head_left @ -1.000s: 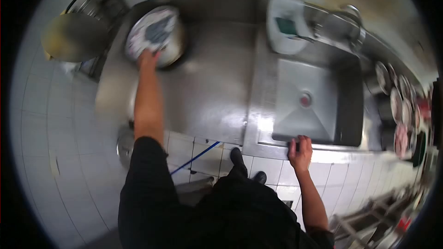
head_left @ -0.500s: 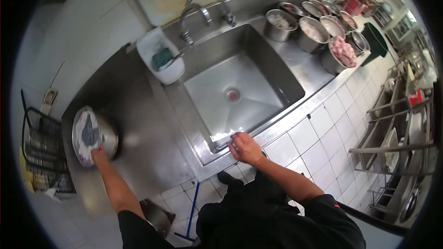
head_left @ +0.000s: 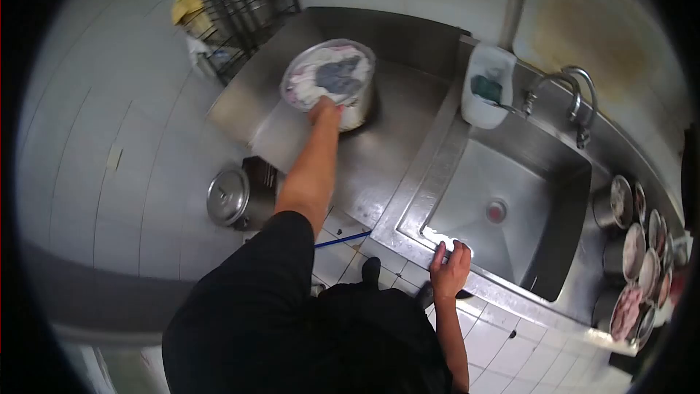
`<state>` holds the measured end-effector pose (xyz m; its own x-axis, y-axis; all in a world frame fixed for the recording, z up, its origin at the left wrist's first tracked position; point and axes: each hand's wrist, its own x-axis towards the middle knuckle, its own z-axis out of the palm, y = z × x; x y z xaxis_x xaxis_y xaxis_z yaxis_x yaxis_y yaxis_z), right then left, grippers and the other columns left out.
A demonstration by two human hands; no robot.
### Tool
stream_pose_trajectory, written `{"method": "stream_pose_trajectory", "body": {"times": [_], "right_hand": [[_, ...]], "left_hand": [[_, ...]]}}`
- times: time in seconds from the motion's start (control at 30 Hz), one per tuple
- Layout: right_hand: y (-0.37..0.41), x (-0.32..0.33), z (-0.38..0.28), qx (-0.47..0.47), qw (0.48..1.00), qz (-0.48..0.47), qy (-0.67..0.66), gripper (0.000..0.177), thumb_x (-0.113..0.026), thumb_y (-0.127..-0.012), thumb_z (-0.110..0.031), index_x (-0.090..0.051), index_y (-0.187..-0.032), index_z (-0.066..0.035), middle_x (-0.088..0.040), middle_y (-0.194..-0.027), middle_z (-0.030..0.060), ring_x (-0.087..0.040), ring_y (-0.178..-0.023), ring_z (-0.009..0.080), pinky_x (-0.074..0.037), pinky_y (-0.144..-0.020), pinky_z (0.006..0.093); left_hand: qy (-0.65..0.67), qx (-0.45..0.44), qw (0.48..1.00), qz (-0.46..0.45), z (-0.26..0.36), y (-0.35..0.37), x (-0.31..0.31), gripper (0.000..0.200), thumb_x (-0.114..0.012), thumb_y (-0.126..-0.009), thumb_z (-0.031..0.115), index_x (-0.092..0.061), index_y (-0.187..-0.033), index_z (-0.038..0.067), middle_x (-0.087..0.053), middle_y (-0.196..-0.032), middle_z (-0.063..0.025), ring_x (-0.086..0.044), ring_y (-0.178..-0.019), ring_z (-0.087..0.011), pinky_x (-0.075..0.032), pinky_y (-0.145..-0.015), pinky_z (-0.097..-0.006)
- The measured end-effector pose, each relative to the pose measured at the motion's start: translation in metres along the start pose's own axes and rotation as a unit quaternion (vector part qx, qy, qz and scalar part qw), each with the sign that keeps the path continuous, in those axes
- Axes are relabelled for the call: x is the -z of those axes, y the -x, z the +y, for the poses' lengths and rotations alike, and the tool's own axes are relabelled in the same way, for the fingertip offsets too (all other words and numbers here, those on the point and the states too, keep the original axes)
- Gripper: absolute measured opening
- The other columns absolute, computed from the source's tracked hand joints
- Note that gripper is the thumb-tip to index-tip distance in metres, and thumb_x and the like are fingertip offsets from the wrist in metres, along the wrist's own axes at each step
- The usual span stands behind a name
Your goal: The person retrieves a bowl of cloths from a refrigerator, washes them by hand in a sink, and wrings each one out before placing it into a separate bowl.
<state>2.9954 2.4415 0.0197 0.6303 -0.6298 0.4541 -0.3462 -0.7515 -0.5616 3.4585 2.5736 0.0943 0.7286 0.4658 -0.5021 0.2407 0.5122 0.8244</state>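
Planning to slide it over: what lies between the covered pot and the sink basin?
In the head view, only bare steel counter lies between the covered pot and the sink basin.

Steel pot w/ wrap over top, pale/grey contents, on counter L of sink.

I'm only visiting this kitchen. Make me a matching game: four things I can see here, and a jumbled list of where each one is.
Things
1. left hand
2. right hand
3. lidded pot
4. white tub

Places
A. on the floor, beside the counter
B. at the near edge of the covered bowl
C. on the front rim of the sink
D. at the sink's back corner, near the tap

Pairs: 1-B, 2-C, 3-A, 4-D
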Motion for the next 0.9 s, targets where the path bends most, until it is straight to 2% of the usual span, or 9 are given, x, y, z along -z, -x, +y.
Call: {"method": "stream_pose_trajectory", "body": {"times": [0.13, 0.3, 0.33, 0.43, 0.5, 0.57, 0.63, 0.7, 0.9], "right_hand": [[-0.001, 0.007, -0.002, -0.008, 0.999, -0.017, -0.041, 0.026, -0.066, -0.083, -0.015, -0.056, -0.1, 0.003, -0.057, -0.096, 0.0215, -0.057, -0.09, 0.0372, -0.047, -0.078, 0.0421], [0.004, 0.018, 0.008, 0.051, 0.99, -0.007, -0.128, 0.017, -0.065, -0.08, -0.012, -0.058, -0.09, -0.001, -0.057, -0.091, 0.0168, -0.055, -0.089, 0.0354, -0.046, -0.079, 0.0424], [0.008, 0.019, 0.011, 0.076, 0.984, -0.005, -0.163, 0.014, -0.063, -0.078, -0.011, -0.057, -0.088, -0.002, -0.056, -0.09, 0.0161, -0.054, -0.088, 0.0345, -0.045, -0.079, 0.0434], [0.018, 0.004, 0.027, 0.134, 0.975, -0.008, -0.175, 0.014, -0.057, -0.076, -0.011, -0.056, -0.088, -0.003, -0.055, -0.09, 0.0157, -0.052, -0.089, 0.0332, -0.043, -0.08, 0.0432], [0.013, 0.015, 0.027, 0.125, 0.975, -0.069, -0.172, 0.01, -0.057, -0.076, -0.01, -0.055, -0.083, -0.004, -0.052, -0.088, 0.0137, -0.051, -0.089, 0.0319, -0.044, -0.079, 0.0417], [0.017, 0.045, 0.03, 0.051, 0.968, 0.005, -0.246, 0.014, -0.062, -0.078, -0.011, -0.053, -0.087, -0.004, -0.05, -0.091, 0.0136, -0.053, -0.088, 0.0327, -0.045, -0.077, 0.0408], [0.021, 0.074, 0.035, 0.016, 0.963, 0.04, -0.265, 0.014, -0.062, -0.081, -0.011, -0.053, -0.091, -0.005, -0.049, -0.092, 0.0134, -0.054, -0.088, 0.0322, -0.046, -0.075, 0.0401], [0.051, 0.125, 0.047, -0.009, 0.969, 0.046, -0.243, 0.016, -0.061, -0.082, -0.01, -0.053, -0.095, -0.005, -0.049, -0.094, 0.0133, -0.055, -0.088, 0.0322, -0.047, -0.075, 0.0398], [0.173, 0.208, 0.088, -0.249, 0.943, 0.109, -0.194, 0.02, -0.062, -0.082, -0.007, -0.056, -0.101, -0.002, -0.054, -0.099, 0.0145, -0.06, -0.085, 0.0319, -0.052, -0.07, 0.0375]], "left_hand": [[-0.041, 0.011, 0.997, 0.061, -0.008, 0.055, 0.029, 0.04, -0.057, -0.087, 0.016, -0.049, -0.118, -0.009, -0.055, -0.116, -0.0217, -0.062, -0.093, -0.034, -0.06, -0.068, -0.0425], [-0.045, -0.06, 0.969, -0.234, -0.059, 0.034, 0.108, 0.048, -0.057, -0.089, 0.025, -0.047, -0.127, -0.003, -0.058, -0.116, -0.0164, -0.06, -0.101, -0.0303, -0.051, -0.085, -0.0386], [-0.385, -0.219, 0.826, -0.348, -0.046, 0.044, 0.143, 0.041, -0.054, -0.091, 0.025, -0.054, -0.12, -0.004, -0.063, -0.108, -0.0154, -0.062, -0.098, -0.0265, -0.05, -0.083, -0.0341], [-0.596, -0.293, 0.661, -0.349, -0.024, 0.137, 0.164, 0.031, -0.054, -0.09, 0.019, -0.062, -0.109, -0.004, -0.066, -0.101, -0.0126, -0.062, -0.09, -0.0223, -0.05, -0.079, -0.0351], [-0.588, -0.416, 0.604, -0.34, -0.051, 0.018, 0.17, 0.03, -0.057, -0.09, 0.021, -0.064, -0.101, -0.006, -0.066, -0.098, -0.0155, -0.06, -0.081, -0.0252, -0.052, -0.074, -0.0387], [-0.692, -0.545, 0.393, -0.264, -0.039, 0.108, 0.169, 0.028, -0.056, -0.089, 0.016, -0.059, -0.082, -0.01, -0.063, -0.08, -0.0162, -0.058, -0.07, -0.0257, -0.054, -0.062, -0.0358], [-0.549, -0.379, 0.612, -0.425, -0.049, 0.047, 0.165, 0.02, -0.051, -0.088, 0.014, -0.045, -0.08, -0.004, -0.045, -0.078, -0.0041, -0.051, -0.063, -0.0168, -0.045, -0.049, -0.0218], [-0.482, -0.279, 0.729, -0.398, -0.058, 0.049, 0.166, 0.019, -0.05, -0.088, 0.016, -0.047, -0.082, -0.002, -0.047, -0.078, -0.0064, -0.052, -0.063, -0.0191, -0.046, -0.051, -0.0243], [-0.448, -0.242, 0.775, -0.375, -0.085, 0.03, 0.15, 0.02, -0.047, -0.091, 0.022, -0.054, -0.09, 0.003, -0.054, -0.08, -0.0133, -0.057, -0.066, -0.0261, -0.049, -0.055, -0.0318]]}}
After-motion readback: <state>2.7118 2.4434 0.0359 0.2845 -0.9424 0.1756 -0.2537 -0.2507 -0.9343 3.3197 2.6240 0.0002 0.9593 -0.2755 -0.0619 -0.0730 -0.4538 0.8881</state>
